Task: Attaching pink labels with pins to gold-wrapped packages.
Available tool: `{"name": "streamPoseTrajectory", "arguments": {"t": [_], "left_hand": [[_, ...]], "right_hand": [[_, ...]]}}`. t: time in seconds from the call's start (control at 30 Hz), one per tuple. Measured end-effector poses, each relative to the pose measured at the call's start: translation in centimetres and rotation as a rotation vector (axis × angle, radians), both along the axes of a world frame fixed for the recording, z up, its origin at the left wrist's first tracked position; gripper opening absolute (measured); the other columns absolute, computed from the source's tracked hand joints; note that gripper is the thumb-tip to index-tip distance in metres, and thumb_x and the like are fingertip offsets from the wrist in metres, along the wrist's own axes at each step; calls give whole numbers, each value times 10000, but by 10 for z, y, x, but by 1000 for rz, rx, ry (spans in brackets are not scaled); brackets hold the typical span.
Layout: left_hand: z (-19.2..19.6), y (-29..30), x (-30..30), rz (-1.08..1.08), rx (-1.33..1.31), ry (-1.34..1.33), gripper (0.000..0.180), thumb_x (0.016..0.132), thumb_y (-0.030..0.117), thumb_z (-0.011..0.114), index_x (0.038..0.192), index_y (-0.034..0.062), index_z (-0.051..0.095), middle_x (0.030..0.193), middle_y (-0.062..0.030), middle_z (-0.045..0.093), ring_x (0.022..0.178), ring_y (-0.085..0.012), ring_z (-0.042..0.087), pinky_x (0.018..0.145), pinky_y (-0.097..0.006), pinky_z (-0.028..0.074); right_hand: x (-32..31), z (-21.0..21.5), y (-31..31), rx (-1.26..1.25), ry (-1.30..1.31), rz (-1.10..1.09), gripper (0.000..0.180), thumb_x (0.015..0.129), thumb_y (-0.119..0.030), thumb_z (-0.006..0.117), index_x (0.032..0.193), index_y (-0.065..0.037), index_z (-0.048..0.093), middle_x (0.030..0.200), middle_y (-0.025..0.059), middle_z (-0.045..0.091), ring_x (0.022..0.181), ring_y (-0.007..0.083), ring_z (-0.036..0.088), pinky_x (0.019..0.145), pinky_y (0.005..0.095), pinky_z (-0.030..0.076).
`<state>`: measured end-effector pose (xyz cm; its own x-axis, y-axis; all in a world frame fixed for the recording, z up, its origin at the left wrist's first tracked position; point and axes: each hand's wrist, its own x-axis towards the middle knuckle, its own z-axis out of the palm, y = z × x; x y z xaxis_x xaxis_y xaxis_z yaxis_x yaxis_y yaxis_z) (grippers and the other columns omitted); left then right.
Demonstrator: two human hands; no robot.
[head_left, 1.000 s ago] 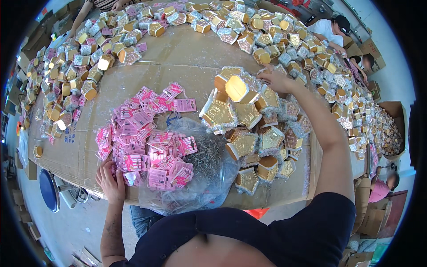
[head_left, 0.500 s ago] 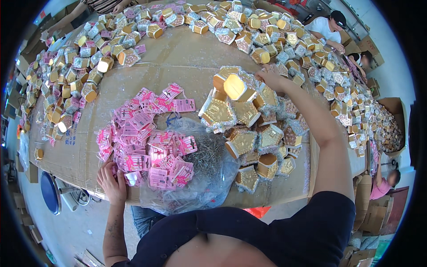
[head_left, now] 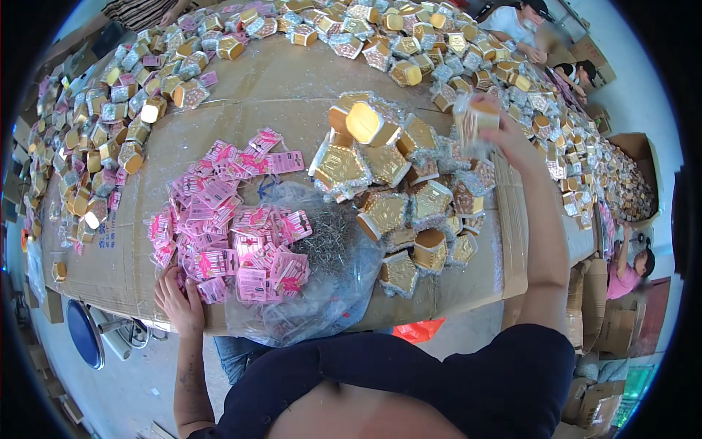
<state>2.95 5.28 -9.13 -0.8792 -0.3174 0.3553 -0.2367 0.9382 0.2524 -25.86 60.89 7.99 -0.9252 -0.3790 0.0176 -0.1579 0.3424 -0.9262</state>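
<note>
Cardboard covers the table (head_left: 278,80), and on it the person's right hand (head_left: 504,135) is raised at the far right side of a heap of gold hexagonal boxes (head_left: 398,194), its fingers closed round one small wrapped box (head_left: 474,121) with a gold top and a glittery clear sleeve, held just above the heap's far edge and clear of the pile. The heap itself lies in the middle of the table, the boxes tumbled on their sides and faces, some showing gold lids, some their open ends. The left hand (head_left: 178,300) rests at the near left edge of the table, fingers loosely spread and lying flat against the near rim of a pile of pink packets (head_left: 234,227); whether it pinches any one packet I cannot tell. Between the pink pile and the gold heap sits a crumpled clear plastic bag (head_left: 325,282) holding thin grey metal pieces, hanging partly over the near edge. Along the far and left sides of the table runs a wide band of finished wrapped boxes (head_left: 124,117), gold, silver and pink. Below the left edge stands a blue stool (head_left: 82,333). Other people (head_left: 515,22) sit at the far right end of the table, and brown cartons (head_left: 618,322) stand at the right
</note>
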Motion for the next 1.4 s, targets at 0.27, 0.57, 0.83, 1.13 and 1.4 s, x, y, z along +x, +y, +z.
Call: {"name": "streamPoseTrajectory", "arguments": {"t": [0.27, 0.57, 0.83, 1.13, 1.4], "left_hand": [[-3, -2, 1, 4, -3, 11, 343, 915, 284, 499, 1160, 47, 530, 1187, -131, 559, 1116, -335, 469, 988, -460, 296], [-1, 0, 1, 0, 5, 5, 339, 908, 277, 507, 1159, 50, 532, 1170, -129, 563, 1110, -333, 474, 994, -461, 293], [-1, 0, 0, -7, 9, -2, 338, 912, 277, 509, 1154, 41, 530, 1181, -139, 556, 1110, -330, 475, 995, -457, 290], [-3, -1, -2, -8, 23, 4, 347, 928, 281, 495, 1176, 40, 528, 1188, -129, 557, 1140, -334, 470, 979, -461, 303], [-6, -3, 1, -17, -1, 34, 352, 943, 303, 481, 1178, 47, 536, 1170, -125, 564, 1127, -332, 481, 978, -457, 309]], "right_hand": [[36, 14, -29, 486, 101, 466, 641, 821, -495, 675, 1286, -84, 518, 1453, 113, 325, 1316, 267, 355, 1074, 407, 308], [-81, -66, 49, 986, -27, -390, 1089, 659, -612, 767, 1478, -96, 268, 1454, 301, 306, 1379, 398, 286, 1113, 476, 261], [-134, -131, 40, 1002, 51, -618, 1371, 588, -632, 797, 1512, -88, -57, 1423, 427, 235, 1344, 509, 293, 1103, 453, 310], [-136, -133, 70, 1213, -52, -460, 1069, 749, -287, 731, 1484, -78, -17, 1142, 336, 593, 1070, 451, 596, 923, 474, 468], [-112, -123, 85, 933, 189, -409, 814, 832, -147, 649, 1454, -112, 125, 1066, 287, 624, 888, 414, 654, 776, 452, 516]]}}
